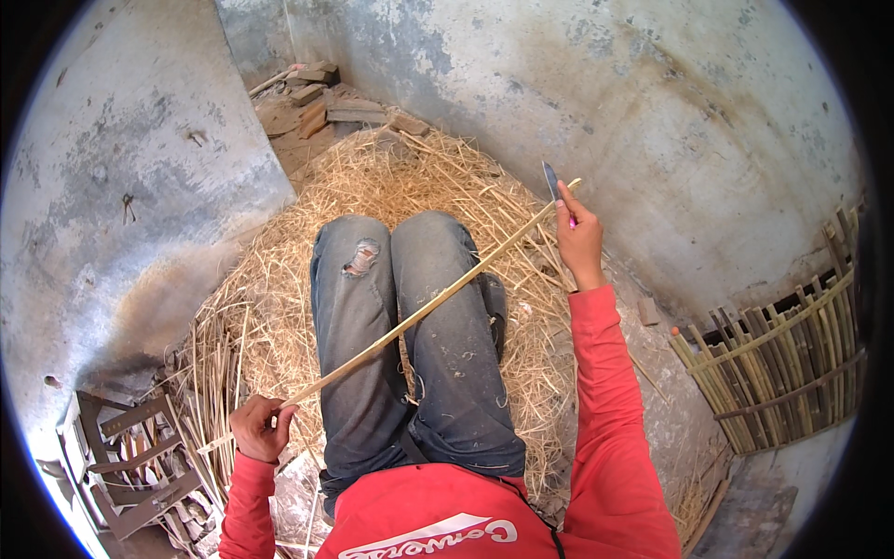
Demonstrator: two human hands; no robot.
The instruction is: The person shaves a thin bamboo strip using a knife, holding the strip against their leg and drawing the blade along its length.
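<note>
A long, thin bamboo strip (438, 300) slants across my lap from lower left to upper right, above my jeans. Near its lower end my left hand (261, 427) is closed around it, and a short tail sticks out past the fist. At the upper end my right hand (579, 238) grips a knife (550, 179) with a pink handle, mostly hidden in the fingers. The blade points up and away, crossing the strip close to its tip. Whether the right fingers also pinch the strip is hard to see.
Pale shavings (391, 182) heap around my legs. Split strips (219, 373) lie at the left beside a dark broken frame (140, 456). A slatted bamboo fence panel (782, 359) leans at the right. Bricks (312, 84) lie in the far corner, between worn plaster walls (670, 121).
</note>
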